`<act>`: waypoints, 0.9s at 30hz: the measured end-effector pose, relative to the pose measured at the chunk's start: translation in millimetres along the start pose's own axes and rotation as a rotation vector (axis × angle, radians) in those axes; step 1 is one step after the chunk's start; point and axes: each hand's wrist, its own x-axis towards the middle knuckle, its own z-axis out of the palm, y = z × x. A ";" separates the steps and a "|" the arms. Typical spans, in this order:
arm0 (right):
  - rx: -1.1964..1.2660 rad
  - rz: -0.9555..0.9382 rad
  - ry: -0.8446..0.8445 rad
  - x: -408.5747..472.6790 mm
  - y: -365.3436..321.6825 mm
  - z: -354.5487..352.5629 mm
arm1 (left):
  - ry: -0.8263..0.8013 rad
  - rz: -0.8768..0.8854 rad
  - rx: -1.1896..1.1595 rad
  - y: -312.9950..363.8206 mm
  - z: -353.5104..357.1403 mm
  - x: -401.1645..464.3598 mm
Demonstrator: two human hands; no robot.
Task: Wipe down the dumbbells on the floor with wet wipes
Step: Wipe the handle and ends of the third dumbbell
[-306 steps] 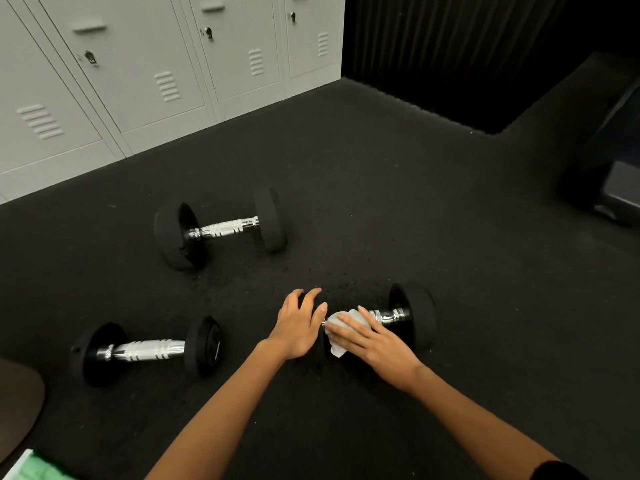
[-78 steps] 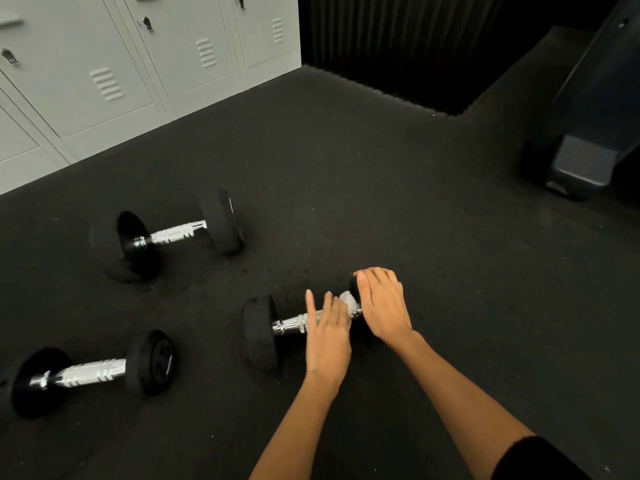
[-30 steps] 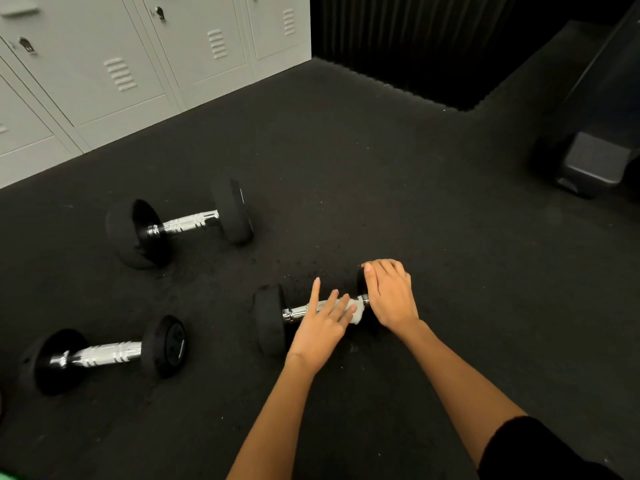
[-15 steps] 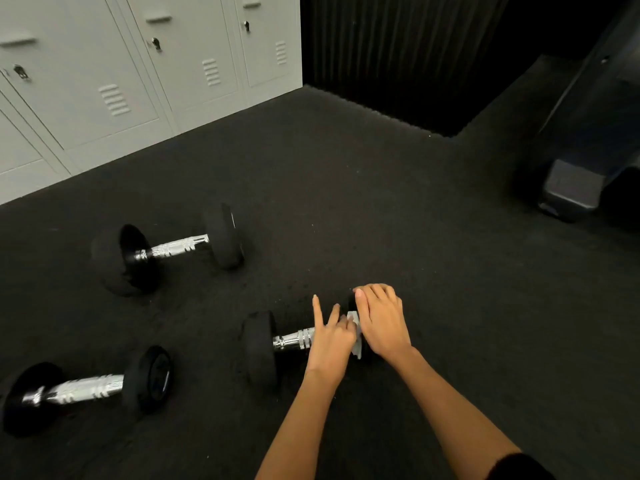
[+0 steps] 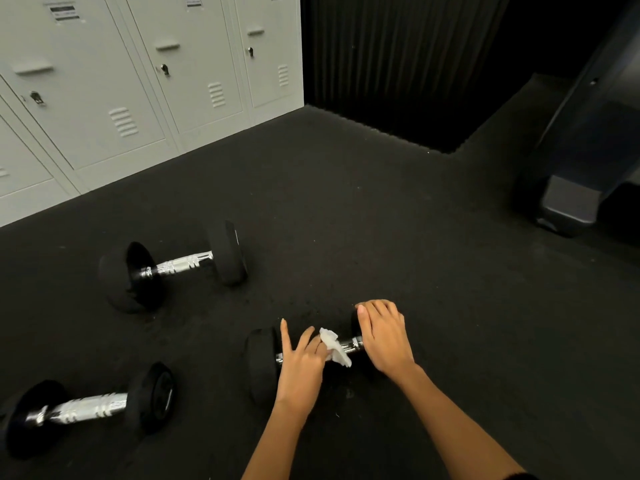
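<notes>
My right hand [image 5: 384, 337] covers the near dumbbell's [image 5: 263, 362] right head; my left hand [image 5: 303, 362] hides part of its handle. The locker labels [image 5: 64, 12] are too blurred to read.

Two bare forearms reach in from the near edge, each ending in a bare hand: the left hand [image 5: 301, 367] and the right hand [image 5: 386, 336]. No rings, watch or bracelet show on either. At the near right corner, a sliver of dark fabric, possibly a short sleeve [image 5: 517, 476], edges the right arm.
</notes>
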 end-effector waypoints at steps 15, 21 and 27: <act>-0.022 0.004 0.011 2.0 0.2 1.0 | -0.106 0.002 -0.051 14.0 -11.4 2.7; -0.024 0.008 0.036 2.6 1.1 4.3 | -0.142 0.091 -0.014 31.4 -6.9 12.5; -0.048 -0.005 0.040 1.8 1.7 3.7 | -0.110 0.181 0.080 34.8 -2.2 13.6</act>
